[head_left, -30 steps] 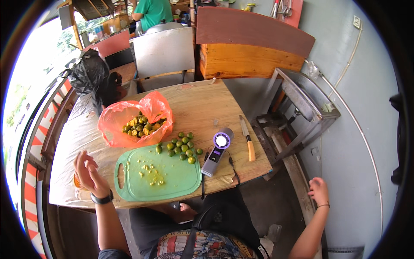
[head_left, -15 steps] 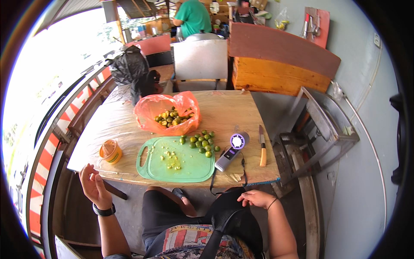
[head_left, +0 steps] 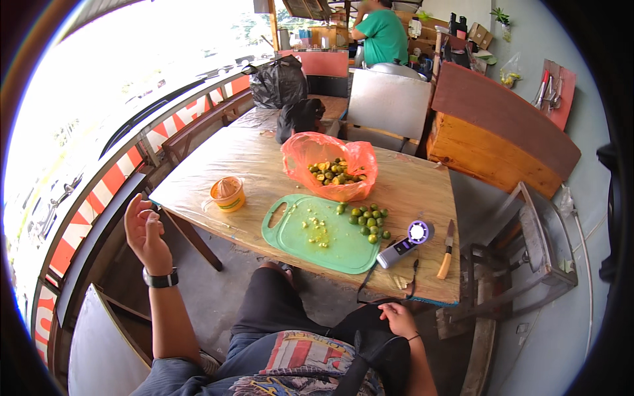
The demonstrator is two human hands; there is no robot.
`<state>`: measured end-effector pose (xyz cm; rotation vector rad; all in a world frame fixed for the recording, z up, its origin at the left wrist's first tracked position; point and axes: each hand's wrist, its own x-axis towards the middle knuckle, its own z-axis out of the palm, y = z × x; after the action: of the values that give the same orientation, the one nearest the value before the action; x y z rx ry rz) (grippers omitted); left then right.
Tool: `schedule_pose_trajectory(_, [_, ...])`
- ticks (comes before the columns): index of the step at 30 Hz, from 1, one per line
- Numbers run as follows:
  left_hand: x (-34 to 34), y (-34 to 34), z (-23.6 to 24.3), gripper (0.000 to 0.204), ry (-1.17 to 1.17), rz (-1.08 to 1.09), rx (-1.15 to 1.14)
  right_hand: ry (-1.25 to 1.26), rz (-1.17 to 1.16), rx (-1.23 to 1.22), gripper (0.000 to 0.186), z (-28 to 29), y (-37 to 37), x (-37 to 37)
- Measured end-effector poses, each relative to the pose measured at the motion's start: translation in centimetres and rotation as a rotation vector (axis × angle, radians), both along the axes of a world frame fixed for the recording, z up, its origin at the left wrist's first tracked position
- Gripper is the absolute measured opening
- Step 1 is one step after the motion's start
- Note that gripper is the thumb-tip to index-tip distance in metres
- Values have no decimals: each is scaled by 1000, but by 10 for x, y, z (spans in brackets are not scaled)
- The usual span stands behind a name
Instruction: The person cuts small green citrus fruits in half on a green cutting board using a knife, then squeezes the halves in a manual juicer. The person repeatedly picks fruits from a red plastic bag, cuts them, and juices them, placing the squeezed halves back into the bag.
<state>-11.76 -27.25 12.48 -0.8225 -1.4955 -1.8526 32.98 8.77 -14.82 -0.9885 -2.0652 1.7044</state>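
My left hand [head_left: 146, 234], with a dark band at the wrist, is raised beside the table's left edge. Its fingers are loosely bent and apart, with nothing in them. Low over my right thigh, my right hand [head_left: 399, 320] rests empty with its fingers loosely stretched out. A green cutting board [head_left: 281, 241] with small pale bits on it lies on the table [head_left: 185, 191]. Whole green citrus fruits [head_left: 370, 221] are grouped at its right end. Behind them an orange plastic bag [head_left: 300, 162] holds cut fruits. An orange citrus juicer [head_left: 228, 195] stands left of the board.
A grey-purple handheld fan [head_left: 403, 247] with a strap lies right of the board. Beside it is a knife [head_left: 447, 251] with a wooden handle. Black bags [head_left: 277, 82] sit at the far left. A chair [head_left: 386, 105] and a wooden bench [head_left: 485, 148] stand beyond. A person in green [head_left: 384, 36] is at the back.
My view has turned to the left, so the table and everything on it appear farther right. My left hand is still raised, and my right hand stays at my lap.
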Motion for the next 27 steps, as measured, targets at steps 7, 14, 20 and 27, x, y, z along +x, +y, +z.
schedule_pose_trajectory(7, [10,-11,9,56,37,18,-36,-43,107,172,28,21,-11,-25])
schedule_pose_trajectory(14, [17,10,0,60,-25,10,-94,-24,175,227,34,38,-19,-37])
schedule_pose_trajectory(20, [-5,44,-26,63,-157,-64,-216,-54,185,211,36,19,-10,-28])
schedule_pose_trajectory(27, [-18,24,-72,64,-273,-89,-340,-280,149,201,33,20,-6,-8])
